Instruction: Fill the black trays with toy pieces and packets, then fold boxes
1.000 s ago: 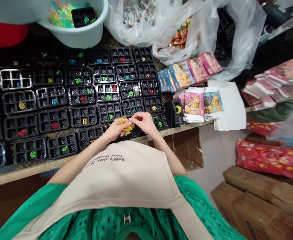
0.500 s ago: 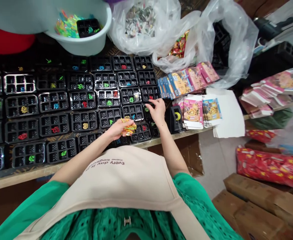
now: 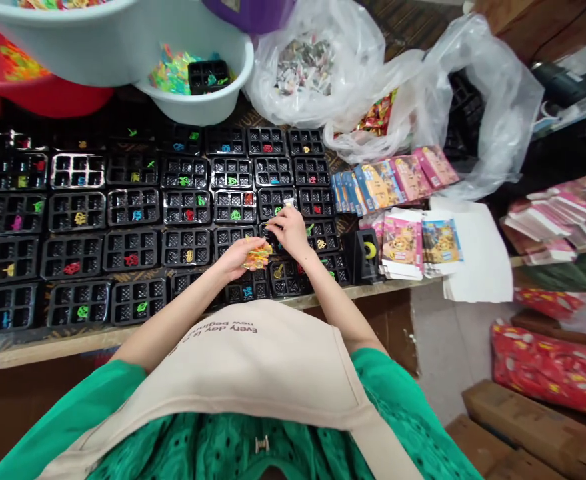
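Note:
My left hand (image 3: 239, 260) is closed around a bunch of small translucent plastic pieces (image 3: 259, 256), mostly orange and yellow. To its right, my right hand (image 3: 293, 232) has thumb and fingers pinched over a black compartment tray. Whatever is between those fingertips is too small to make out. Just right of the wrist, a black tray (image 3: 329, 228) holds a green piece (image 3: 311, 229) and a yellow piece (image 3: 321, 245). A yellow ring-shaped piece (image 3: 278, 270) lies in the tray below my hands. Many similar trays (image 3: 133, 205) stand in rows, with one or more coloured pieces in them.
Behind the trays are a pale tub (image 3: 243, 73) of coloured pieces, a red basin (image 3: 73, 100) and clear plastic bags (image 3: 317, 100). To the right are printed cartons (image 3: 401, 241), white sheets (image 3: 483, 260) and a black holder (image 3: 363, 257). The table's wooden edge (image 3: 63, 350) runs in front of me.
My right hand has moved left to another tray, uncovering the green and yellow pieces in the tray at the right. My left hand still holds its bunch. The whole view has shifted slightly.

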Tool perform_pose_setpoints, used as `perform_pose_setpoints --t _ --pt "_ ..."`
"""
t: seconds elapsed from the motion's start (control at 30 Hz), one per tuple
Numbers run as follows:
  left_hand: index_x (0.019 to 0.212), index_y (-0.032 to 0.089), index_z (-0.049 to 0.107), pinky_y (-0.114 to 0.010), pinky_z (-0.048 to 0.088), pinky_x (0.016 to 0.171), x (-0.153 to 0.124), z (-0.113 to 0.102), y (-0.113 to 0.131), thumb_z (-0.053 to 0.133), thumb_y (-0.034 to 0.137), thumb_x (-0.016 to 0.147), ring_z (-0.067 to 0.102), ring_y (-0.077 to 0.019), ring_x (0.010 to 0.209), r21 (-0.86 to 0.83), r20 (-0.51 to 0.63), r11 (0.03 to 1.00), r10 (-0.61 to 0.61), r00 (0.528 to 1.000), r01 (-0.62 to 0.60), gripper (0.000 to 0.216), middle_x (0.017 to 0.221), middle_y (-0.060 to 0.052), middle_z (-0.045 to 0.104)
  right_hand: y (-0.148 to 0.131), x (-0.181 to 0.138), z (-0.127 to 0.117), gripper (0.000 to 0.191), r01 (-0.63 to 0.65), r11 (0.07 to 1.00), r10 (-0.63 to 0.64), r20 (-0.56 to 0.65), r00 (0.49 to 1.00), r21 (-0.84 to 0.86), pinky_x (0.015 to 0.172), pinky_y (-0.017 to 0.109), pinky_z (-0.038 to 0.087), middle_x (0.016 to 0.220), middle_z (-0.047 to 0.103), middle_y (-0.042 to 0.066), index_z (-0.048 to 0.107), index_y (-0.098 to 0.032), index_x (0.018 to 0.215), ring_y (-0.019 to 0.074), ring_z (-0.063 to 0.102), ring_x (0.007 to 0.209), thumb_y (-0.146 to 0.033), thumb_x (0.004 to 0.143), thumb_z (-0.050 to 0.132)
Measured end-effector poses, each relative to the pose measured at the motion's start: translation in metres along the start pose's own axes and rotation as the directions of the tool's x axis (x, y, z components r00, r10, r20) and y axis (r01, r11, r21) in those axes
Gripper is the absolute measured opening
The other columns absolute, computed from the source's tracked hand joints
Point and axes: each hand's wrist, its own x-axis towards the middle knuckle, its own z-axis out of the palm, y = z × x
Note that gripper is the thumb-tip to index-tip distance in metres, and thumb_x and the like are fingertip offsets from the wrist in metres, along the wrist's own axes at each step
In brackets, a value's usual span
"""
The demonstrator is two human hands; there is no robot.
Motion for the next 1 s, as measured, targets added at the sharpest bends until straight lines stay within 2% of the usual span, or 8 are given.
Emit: perform_pose_setpoints --t 0.1,0.23,0.33,0.43,0.57,0.7,0.83,1.0 --pt "0.082 0.009 0.066 -0.016 0.034 0.031 0.0 -0.007 0.005 0.068 0.031 0.082 0.067 -0.0153 0.052 -0.044 -0.042 0.999 0.027 0.999 -0.029 0.022 0.068 -0.007 0.066 -0.003 -0.006 0.0 0.011 0.041 0.999 -0.041 0.018 0.999 0.023 0.084 0.041 0.046 0.089 0.063 0.005 0.079 -0.023 0.091 0.022 0.056 0.091 -0.026 0.08 0.078" --pt "0.082 0.009 0.065 -0.015 0.034 0.031 0.005 -0.01 0.007 0.062 0.029 0.086 0.066 -0.0149 0.051 -0.06 -0.04 0.997 0.041 0.998 -0.044 0.021 0.063 -0.006 0.065 -0.023 -0.017 -0.018 0.022 -0.01 0.955 0.003 0.024 1.0 0.296 0.078 0.034 0.05 0.096 0.063 0.004 0.077 -0.024 0.103 0.0178 0.06 0.089 -0.036 0.086 0.072" --pt "0.082 0.01 0.062 -0.016 0.034 0.031 0.009 -0.005 0.006 0.063 0.029 0.087 0.063 -0.0134 0.046 -0.08 -0.038 0.997 0.016 0.999 -0.019 0.019 0.063 -0.005 0.065 -0.037 -0.025 -0.028 0.021 0.003 0.944 -0.044 0.116 0.992 0.329 0.079 0.034 0.05 0.094 0.062 0.003 0.078 -0.025 0.099 0.0174 0.06 0.089 -0.037 0.082 0.076" --pt "0.079 0.012 0.059 -0.015 0.032 0.03 0.014 0.002 0.006 0.058 0.032 0.092 0.061 -0.0122 0.042 -0.137 -0.023 0.99 -0.025 0.999 0.021 0.024 0.06 -0.004 0.063 -0.046 -0.029 -0.031 0.01 -0.003 0.949 -0.039 0.129 0.991 0.315 0.078 0.033 0.049 0.089 0.062 0.003 0.077 -0.022 0.088 0.0163 0.059 0.083 -0.029 0.085 0.071" --pt "0.079 0.012 0.06 -0.015 0.033 0.032 0.023 0.005 0.013 0.054 0.033 0.095 0.062 -0.0124 0.044 -0.21 -0.006 0.976 -0.065 0.998 0.062 0.028 0.059 -0.004 0.063 -0.046 -0.019 -0.03 0.012 -0.075 0.901 0.037 0.096 0.995 0.427 0.071 0.03 0.049 0.082 0.065 0.002 0.071 -0.02 0.08 0.0142 0.058 0.073 -0.031 0.084 0.07" --pt "0.082 0.011 0.064 -0.015 0.035 0.034 0.036 0.002 0.031 0.062 0.037 0.092 0.066 -0.0132 0.05 -0.169 -0.038 0.985 0.026 0.999 -0.032 0.028 0.066 -0.005 0.065 -0.024 0.018 -0.021 0.02 -0.191 0.818 0.219 0.013 0.976 0.543 0.069 0.029 0.049 0.078 0.067 0.001 0.067 -0.02 0.083 0.0135 0.059 0.069 -0.04 0.083 0.068" --pt "0.081 0.01 0.066 -0.015 0.033 0.033 0.041 -0.006 0.049 0.067 0.038 0.087 0.066 -0.0132 0.051 -0.083 -0.123 0.982 0.157 0.98 -0.168 0.029 0.066 -0.005 0.065 0.007 0.058 -0.002 0.019 -0.214 0.905 0.257 -0.072 0.964 0.368 0.069 0.027 0.047 0.073 0.066 0.0 0.065 -0.019 0.075 0.0125 0.057 0.066 -0.036 0.082 0.067" --pt "0.083 0.01 0.066 -0.015 0.034 0.032 0.04 -0.019 0.055 0.059 0.033 0.092 0.066 -0.0123 0.052 -0.11 -0.118 0.98 0.151 0.982 -0.164 0.026 0.068 -0.004 0.065 0.023 0.072 0.014 0.009 -0.195 0.969 0.199 -0.01 0.98 0.151 0.07 0.026 0.045 0.071 0.066 0.0 0.066 -0.017 0.07 0.0132 0.058 0.067 -0.019 0.079 0.068"
